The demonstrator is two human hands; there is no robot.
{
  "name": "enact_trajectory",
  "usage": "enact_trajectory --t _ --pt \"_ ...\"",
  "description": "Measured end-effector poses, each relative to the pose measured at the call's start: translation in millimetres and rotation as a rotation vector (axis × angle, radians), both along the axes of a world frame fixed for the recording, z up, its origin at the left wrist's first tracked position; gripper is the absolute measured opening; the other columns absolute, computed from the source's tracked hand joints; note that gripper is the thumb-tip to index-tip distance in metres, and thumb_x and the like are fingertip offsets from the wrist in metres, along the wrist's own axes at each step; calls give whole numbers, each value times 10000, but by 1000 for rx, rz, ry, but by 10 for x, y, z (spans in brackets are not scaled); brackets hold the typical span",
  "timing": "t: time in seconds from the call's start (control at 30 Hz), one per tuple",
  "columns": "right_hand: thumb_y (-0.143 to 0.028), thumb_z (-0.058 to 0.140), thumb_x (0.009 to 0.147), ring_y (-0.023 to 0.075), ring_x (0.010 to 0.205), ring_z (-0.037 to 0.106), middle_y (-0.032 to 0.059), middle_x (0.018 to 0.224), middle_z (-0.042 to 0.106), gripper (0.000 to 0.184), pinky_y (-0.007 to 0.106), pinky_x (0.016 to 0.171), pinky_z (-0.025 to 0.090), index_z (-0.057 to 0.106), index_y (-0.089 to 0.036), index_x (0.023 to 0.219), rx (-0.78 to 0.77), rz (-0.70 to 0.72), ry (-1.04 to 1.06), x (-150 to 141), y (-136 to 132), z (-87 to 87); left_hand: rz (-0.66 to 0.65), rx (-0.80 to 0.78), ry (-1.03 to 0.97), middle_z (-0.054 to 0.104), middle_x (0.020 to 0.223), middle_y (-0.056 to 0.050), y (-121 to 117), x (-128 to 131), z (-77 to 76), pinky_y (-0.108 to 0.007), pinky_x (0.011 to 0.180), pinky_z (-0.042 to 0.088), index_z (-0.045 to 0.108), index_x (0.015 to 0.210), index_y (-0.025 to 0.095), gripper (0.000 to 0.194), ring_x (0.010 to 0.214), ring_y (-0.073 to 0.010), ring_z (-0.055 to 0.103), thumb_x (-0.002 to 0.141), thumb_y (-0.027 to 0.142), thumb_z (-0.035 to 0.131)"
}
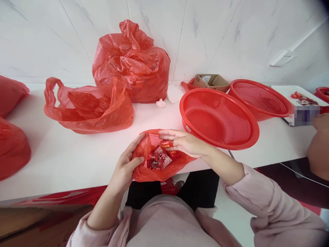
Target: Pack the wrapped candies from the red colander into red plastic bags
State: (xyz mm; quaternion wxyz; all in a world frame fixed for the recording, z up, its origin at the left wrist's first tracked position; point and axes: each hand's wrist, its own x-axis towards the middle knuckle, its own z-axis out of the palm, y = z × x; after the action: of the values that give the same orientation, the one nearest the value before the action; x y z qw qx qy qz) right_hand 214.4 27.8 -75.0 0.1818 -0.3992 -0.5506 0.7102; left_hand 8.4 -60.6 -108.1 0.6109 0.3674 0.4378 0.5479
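Observation:
In front of me at the table's front edge lies a red plastic bag (pixel 164 174) with its mouth spread wide. Inside it are a red packet with yellow print (pixel 168 144), a white-and-red patterned packet (pixel 164 156) and small red wrapped pieces (pixel 155 162). My left hand (pixel 125 164) grips the bag's left rim, thumb inside and fingers along the outside. Over the right side of the opening, my right hand (pixel 189 142) has its fingers stretched and spread. One finger lies along the far rim; others reach over the red packet.
Two red perforated baskets (pixel 218 118) (pixel 259 97) stand to the right, a small cardboard box (pixel 212 80) behind them. An open red bag (pixel 89 116) and a full one (pixel 131 65) stand at back left. Another person's arm (pixel 320 147) shows at far right, beside a white tray (pixel 282 90).

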Motion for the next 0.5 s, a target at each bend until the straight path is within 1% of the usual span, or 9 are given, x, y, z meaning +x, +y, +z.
enact_trajectory --t 0.03,0.07,0.13,0.2,0.27,0.3,0.37,0.43,0.5 --pt "-27 382 860 178 1295 539 121 1483 481 588 411 1078 457 463 -206 1413 95 23 -55 17 -11 7 1 12 27 481 1508 -91 7 -26 -10 -387 1047 478 461 1460 224 696 1305 -307 531 785 190 628" --pt "-30 376 866 176 1318 517 107 1492 473 604 410 1093 441 438 -214 1438 225 41 -128 38 -33 16 3 29 72 457 1526 -85 15 -65 -15 -374 1037 484 453 1465 229 694 1315 -303 520 793 200 623" --pt "-54 393 891 195 1345 486 97 1504 460 594 423 1117 414 414 -210 1464 554 88 -345 91 -111 45 11 69 241 438 1538 -81 36 -177 -2 -353 1002 502 444 1470 230 682 1305 -294 524 809 234 613" --pt "-74 429 907 252 1315 510 128 1495 462 546 458 1083 439 460 -177 1442 876 194 -647 157 -219 89 16 93 526 480 1503 -90 56 -320 45 -348 915 536 443 1469 234 665 1170 -271 611 820 265 588" --pt "-43 448 893 304 1206 579 173 1411 534 503 477 970 506 534 -133 1381 1097 348 -949 226 -329 153 30 114 878 525 1451 -103 67 -465 113 -353 809 548 444 1464 242 645 932 -224 671 827 277 541" --pt "-15 448 879 311 1145 604 179 1338 585 490 466 909 527 571 -123 1341 1168 412 -1076 260 -375 194 40 129 1044 534 1434 -106 68 -531 150 -355 775 541 453 1452 245 625 843 -204 666 830 281 514" --pt "26 450 851 301 1037 628 156 1169 660 472 418 799 540 637 -133 1254 1243 480 -1272 324 -444 288 32 142 1295 581 1367 -106 57 -642 222 -348 753 518 511 1382 238 547 785 -195 657 840 301 476" --pt "40 472 824 279 939 635 133 1064 669 420 356 673 511 697 -155 1120 1247 486 -1406 385 -484 377 -23 65 1438 694 1152 -91 25 -721 293 -331 718 497 603 1209 224 409 773 -216 668 843 350 473" --pt "37 494 806 254 842 634 125 1007 655 347 307 552 426 724 -163 972 1225 473 -1492 449 -509 429 -100 -74 1515 733 899 -51 -30 -779 367 -315 672 472 632 1001 232 284 737 -234 671 840 413 482"
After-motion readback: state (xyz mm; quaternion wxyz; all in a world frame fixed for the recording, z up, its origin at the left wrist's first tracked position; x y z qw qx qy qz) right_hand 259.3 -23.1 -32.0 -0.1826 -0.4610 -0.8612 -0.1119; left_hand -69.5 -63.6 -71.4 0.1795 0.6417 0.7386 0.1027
